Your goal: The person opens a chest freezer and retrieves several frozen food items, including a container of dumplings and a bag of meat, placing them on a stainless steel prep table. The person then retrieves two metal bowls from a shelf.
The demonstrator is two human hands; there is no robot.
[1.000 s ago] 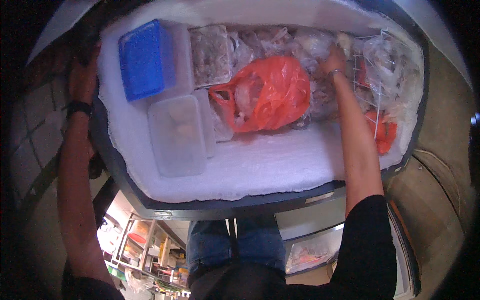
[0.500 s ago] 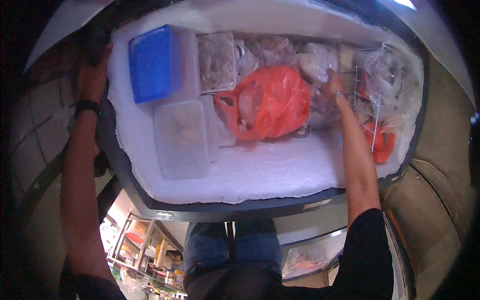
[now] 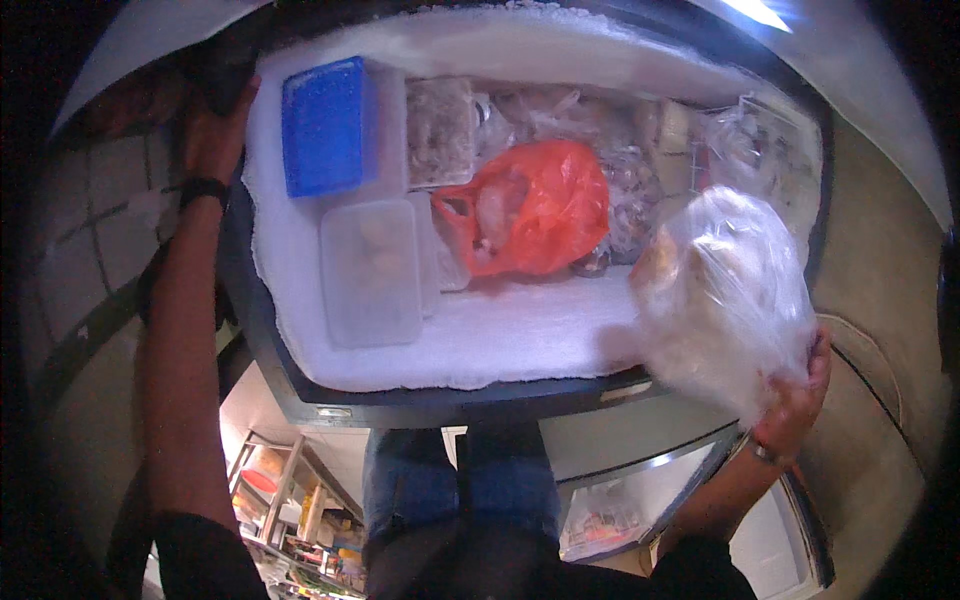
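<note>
My right hand (image 3: 797, 400), a bracelet at its wrist, is closed on the gathered end of a clear plastic bag (image 3: 735, 280). Whitish and light brown contents show through the bag, but I cannot make out what they are. The bag hangs over the right front edge of an open chest freezer (image 3: 470, 375) thick with frost. At the freezer's left far corner, my left hand (image 3: 215, 140) grips the dark rim, its fingers partly lost in shadow. A dark band circles that wrist.
Inside are a blue tub (image 3: 325, 125), a translucent lidded box (image 3: 372, 275), a frosted clear container (image 3: 440, 130) and a red plastic bag (image 3: 540, 205). A white wire basket (image 3: 755, 130) sits at the far right. Shelves (image 3: 290, 490) stand lower left.
My right hand has come out of the freezer's back right, toward me and to the right, with the clear plastic bag in it. My left hand stays at the rim.
</note>
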